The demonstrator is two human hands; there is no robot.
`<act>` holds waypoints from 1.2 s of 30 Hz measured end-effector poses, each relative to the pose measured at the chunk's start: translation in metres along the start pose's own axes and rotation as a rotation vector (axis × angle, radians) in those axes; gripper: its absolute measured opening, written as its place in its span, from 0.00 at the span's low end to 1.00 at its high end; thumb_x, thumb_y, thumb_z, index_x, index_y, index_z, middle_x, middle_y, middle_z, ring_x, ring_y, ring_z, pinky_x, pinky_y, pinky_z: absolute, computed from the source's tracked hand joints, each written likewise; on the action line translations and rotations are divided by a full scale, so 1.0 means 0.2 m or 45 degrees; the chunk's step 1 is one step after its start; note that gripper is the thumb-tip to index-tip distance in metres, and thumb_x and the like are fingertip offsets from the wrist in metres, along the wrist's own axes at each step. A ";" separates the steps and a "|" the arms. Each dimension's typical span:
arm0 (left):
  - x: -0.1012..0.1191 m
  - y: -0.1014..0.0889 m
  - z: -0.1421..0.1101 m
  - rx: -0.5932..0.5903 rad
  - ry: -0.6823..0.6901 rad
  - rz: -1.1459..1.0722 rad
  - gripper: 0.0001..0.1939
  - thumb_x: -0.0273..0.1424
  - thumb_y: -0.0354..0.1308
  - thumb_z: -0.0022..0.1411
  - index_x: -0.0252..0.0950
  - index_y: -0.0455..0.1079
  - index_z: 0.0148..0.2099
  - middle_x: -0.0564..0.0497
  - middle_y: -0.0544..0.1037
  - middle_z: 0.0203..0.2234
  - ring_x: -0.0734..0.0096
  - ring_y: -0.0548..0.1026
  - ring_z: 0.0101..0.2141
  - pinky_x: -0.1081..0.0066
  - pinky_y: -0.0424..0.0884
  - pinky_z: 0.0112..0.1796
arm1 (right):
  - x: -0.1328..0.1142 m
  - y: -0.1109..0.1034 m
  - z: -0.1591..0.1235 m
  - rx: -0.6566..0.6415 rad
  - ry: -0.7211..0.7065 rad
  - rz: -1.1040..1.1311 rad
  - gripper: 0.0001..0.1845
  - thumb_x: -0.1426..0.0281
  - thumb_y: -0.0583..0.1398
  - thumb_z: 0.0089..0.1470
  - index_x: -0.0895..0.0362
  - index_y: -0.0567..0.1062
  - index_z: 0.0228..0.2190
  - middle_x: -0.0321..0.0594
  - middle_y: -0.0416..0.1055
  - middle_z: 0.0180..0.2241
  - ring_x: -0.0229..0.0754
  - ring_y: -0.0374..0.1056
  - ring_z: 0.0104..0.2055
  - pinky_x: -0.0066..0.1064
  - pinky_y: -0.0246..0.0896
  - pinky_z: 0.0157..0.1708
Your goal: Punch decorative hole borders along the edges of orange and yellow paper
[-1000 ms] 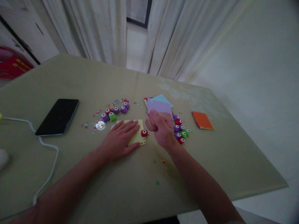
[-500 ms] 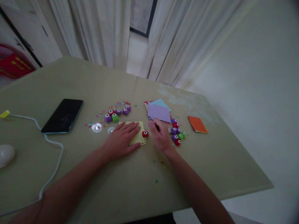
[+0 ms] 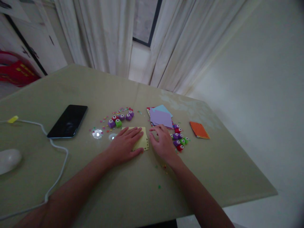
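My left hand (image 3: 125, 142) lies flat with its fingers spread, pressing a pale yellow sheet of paper (image 3: 143, 136) to the table. Small punched holes run along the sheet's right edge. Just right of the sheet is my right hand (image 3: 162, 142), its fingers curled and the thumb set a little below the forefinger; what its palm holds is hidden. Close by on the right stand several small paper punches (image 3: 177, 136), purple, red and green, each with an eye on top. Another group of such punches (image 3: 118, 123) stands behind my left hand.
Paper confetti (image 3: 123, 109) is scattered about. Coloured sheets (image 3: 161, 118) are stacked behind my right hand, with an orange stack (image 3: 199, 130) farther right. On the left are a black tablet (image 3: 68, 122), a white cable (image 3: 64, 167), a white mouse (image 3: 9, 161) and a shiny clear disc (image 3: 97, 133).
The red punch at the sheet's right edge is out of view. My right hand has changed from a fist to looser curled fingers. My left hand stays on the paper.
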State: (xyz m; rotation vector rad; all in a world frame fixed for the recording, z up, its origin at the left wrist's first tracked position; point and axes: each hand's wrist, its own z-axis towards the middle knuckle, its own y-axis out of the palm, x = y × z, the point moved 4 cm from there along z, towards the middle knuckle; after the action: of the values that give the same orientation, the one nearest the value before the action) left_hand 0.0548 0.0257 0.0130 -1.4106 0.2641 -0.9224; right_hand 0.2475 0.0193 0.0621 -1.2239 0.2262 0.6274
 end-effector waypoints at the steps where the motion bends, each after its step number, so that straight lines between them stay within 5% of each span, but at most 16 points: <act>1: 0.00 0.00 0.00 0.004 0.003 -0.005 0.35 0.49 0.55 0.74 0.38 0.61 0.76 0.40 0.64 0.74 0.49 0.63 0.72 0.44 0.52 0.72 | -0.03 0.03 0.04 -0.029 -0.032 0.018 0.08 0.71 0.60 0.67 0.55 0.80 0.45 0.47 0.75 0.45 0.51 0.72 0.52 0.43 0.67 0.56; 8: 0.02 -0.04 0.02 0.012 0.125 -0.064 0.32 0.50 0.61 0.70 0.37 0.70 0.67 0.39 0.74 0.66 0.46 0.70 0.67 0.46 0.56 0.71 | -0.14 0.30 0.40 -0.240 -0.212 0.057 0.19 0.75 0.59 0.69 0.58 0.76 0.59 0.50 0.74 0.58 0.48 0.68 0.62 0.41 0.59 0.67; 13: 0.03 -0.07 0.02 -0.003 0.183 -0.121 0.28 0.47 0.64 0.69 0.38 0.73 0.64 0.40 0.77 0.63 0.47 0.73 0.63 0.49 0.66 0.65 | -0.16 0.38 0.50 -0.285 -0.271 -0.040 0.15 0.71 0.63 0.69 0.54 0.80 0.55 0.47 0.74 0.58 0.48 0.70 0.61 0.41 0.62 0.64; 20: 0.03 -0.07 0.02 0.001 0.130 -0.112 0.29 0.50 0.64 0.69 0.41 0.73 0.65 0.41 0.77 0.62 0.46 0.74 0.61 0.49 0.69 0.61 | 0.04 0.18 0.25 -0.150 -0.062 -0.258 0.07 0.71 0.63 0.69 0.56 0.82 0.44 0.49 0.80 0.46 0.52 0.75 0.51 0.41 0.69 0.54; 27: -0.01 -0.01 0.00 -0.022 0.066 -0.078 0.41 0.57 0.61 0.68 0.40 0.64 0.73 0.40 0.67 0.72 0.46 0.67 0.68 0.48 0.62 0.68 | 0.12 0.01 -0.10 -0.145 0.018 -0.116 0.10 0.75 0.61 0.68 0.54 0.79 0.47 0.47 0.81 0.49 0.53 0.77 0.51 0.43 0.70 0.53; 36: 0.00 -0.02 0.00 0.028 0.026 -0.089 0.36 0.50 0.62 0.70 0.40 0.65 0.73 0.41 0.70 0.70 0.47 0.70 0.67 0.48 0.66 0.66 | 0.10 0.02 -0.11 -0.145 0.071 0.168 0.13 0.76 0.63 0.60 0.53 0.77 0.46 0.44 0.81 0.45 0.49 0.77 0.45 0.40 0.70 0.49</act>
State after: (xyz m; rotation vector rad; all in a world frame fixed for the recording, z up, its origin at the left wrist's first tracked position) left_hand 0.0530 0.0261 0.0171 -1.3982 0.2209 -0.9944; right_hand 0.2641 0.0057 0.0413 -1.3451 0.3236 0.7290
